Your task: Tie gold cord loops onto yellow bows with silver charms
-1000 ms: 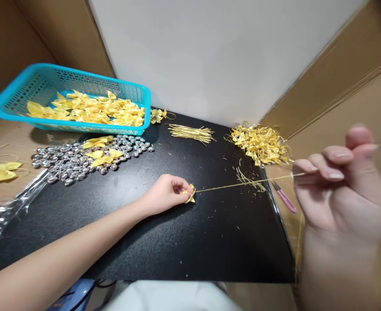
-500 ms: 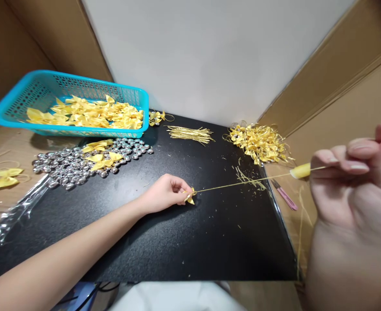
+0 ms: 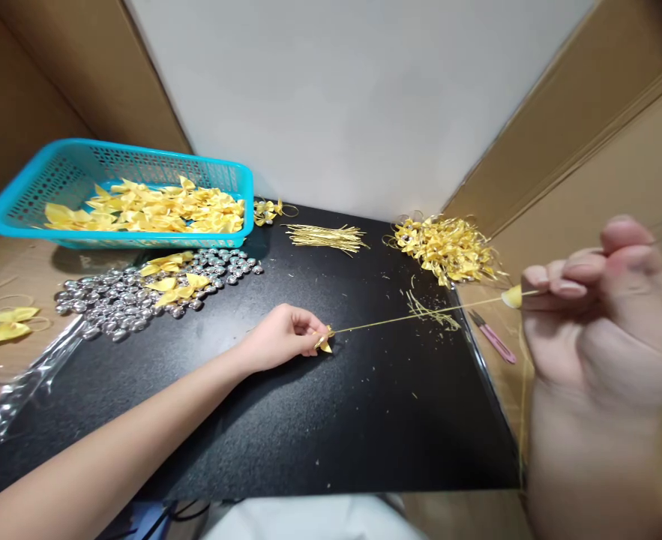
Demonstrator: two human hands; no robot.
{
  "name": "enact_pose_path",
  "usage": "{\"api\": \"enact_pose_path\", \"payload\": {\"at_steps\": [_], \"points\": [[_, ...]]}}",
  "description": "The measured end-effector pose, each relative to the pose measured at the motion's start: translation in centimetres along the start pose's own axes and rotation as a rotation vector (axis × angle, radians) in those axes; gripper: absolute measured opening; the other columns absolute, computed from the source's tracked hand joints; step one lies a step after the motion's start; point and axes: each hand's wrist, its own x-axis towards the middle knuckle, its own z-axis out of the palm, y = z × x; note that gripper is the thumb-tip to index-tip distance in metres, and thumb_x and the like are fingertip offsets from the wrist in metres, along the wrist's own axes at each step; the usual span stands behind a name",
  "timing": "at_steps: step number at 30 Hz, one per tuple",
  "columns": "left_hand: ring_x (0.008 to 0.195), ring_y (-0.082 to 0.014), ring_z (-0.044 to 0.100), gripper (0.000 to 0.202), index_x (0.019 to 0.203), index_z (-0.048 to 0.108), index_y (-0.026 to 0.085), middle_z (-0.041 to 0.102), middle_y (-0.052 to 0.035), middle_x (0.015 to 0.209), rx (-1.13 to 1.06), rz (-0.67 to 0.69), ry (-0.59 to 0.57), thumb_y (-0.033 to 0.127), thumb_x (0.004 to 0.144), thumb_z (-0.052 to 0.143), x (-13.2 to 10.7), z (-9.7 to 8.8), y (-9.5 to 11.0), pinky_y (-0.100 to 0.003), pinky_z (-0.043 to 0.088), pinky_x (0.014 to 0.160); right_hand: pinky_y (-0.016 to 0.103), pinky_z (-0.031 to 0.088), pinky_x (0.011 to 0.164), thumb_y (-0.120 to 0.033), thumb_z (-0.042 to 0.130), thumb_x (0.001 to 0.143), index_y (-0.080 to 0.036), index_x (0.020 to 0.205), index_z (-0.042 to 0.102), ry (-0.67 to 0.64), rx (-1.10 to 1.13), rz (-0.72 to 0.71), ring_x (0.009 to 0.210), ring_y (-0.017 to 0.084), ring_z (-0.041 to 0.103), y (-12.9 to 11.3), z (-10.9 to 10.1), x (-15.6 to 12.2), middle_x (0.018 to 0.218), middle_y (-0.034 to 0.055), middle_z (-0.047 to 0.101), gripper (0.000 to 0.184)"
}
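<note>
My left hand point(image 3: 291, 335) is closed in a pinch on a small yellow ribbon bow point(image 3: 325, 344), just above the black table board. From the bow a thin gold thread point(image 3: 387, 322) stretches taut up to the right. My right hand point(image 3: 600, 315) is raised at the right side, its fingers closed on that thread. Behind its fingers a yellow thread spool point(image 3: 512, 297) shows only in part. The bow is mostly covered by my left fingertips.
A turquoise basket point(image 3: 246, 196) of yellow bows stands back left. Silver beads point(image 3: 120, 296) lie before it. Gold ties point(image 3: 328, 237) sit at the back. Finished-looking bows point(image 3: 443, 246) are piled back right, near thread scraps point(image 3: 432, 311) and pink snips point(image 3: 496, 341). Cardboard walls flank both sides.
My right hand has shifted slightly left and its fingers have turned, covering more of the spool. The thread stays taut. My left hand keeps its pinch; the whole view has shifted slightly.
</note>
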Motion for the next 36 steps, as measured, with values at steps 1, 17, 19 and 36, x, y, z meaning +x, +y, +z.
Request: {"api": "enact_pose_path", "payload": {"at_steps": [1, 17, 19, 36], "points": [[0.051, -0.0081, 0.057, 0.014, 0.069, 0.072, 0.012, 0.068, -0.0007, 0.059, -0.002, -0.001, 0.006, 0.025, 0.066, 0.074, 0.0, 0.0, 0.1, -0.018, 0.044, 0.052, 0.02, 0.049, 0.054, -0.024, 0.078, 0.075, -0.027, 0.076, 0.077, -0.011, 0.021, -0.01, 0.047, 0.003, 0.052, 0.2, -0.2, 0.1, 0.055, -0.0071, 0.063, 0.003], [0.068, -0.0119, 0.061, 0.042, 0.122, 0.065, 0.022, 0.063, -0.0105, 0.124, 0.28, 0.584, 0.243, 0.031, 0.081, 0.069, -2.4, 4.0, 4.4, -0.027, 0.052, 0.067, 0.027, 0.05, 0.061, -0.043, 0.084, 0.068, -0.042, 0.081, 0.078, -0.356, -0.014, 0.099, 0.064, 0.01, 0.052, 3.8, 0.0, -1.6, 0.07, -0.0025, 0.056, 0.015], [0.068, -0.0113, 0.061, 0.054, 0.134, 0.056, 0.024, 0.054, -0.0116, 0.138, 0.218, 0.589, 0.138, 0.031, 0.082, 0.069, -1.7, 5.5, 5.0, -0.027, 0.051, 0.065, 0.026, 0.048, 0.06, -0.043, 0.084, 0.069, -0.042, 0.083, 0.078, -0.399, 0.004, 0.093, 0.063, 0.01, 0.051, 3.6, 0.5, -1.7, 0.07, -0.0026, 0.055, 0.016], [0.046, -0.0025, 0.04, 0.028, 0.111, 0.07, 0.021, 0.073, -0.0065, 0.104, -0.611, 0.216, 0.127, 0.036, 0.093, 0.056, 1.9, 2.8, 3.1, -0.015, 0.035, 0.043, 0.029, 0.052, 0.062, -0.022, 0.076, 0.077, -0.026, 0.086, 0.08, -0.86, -0.432, -0.041, 0.06, 0.015, 0.063, 9.4, 0.2, -4.2, 0.07, 0.0015, 0.072, 0.011]]}}
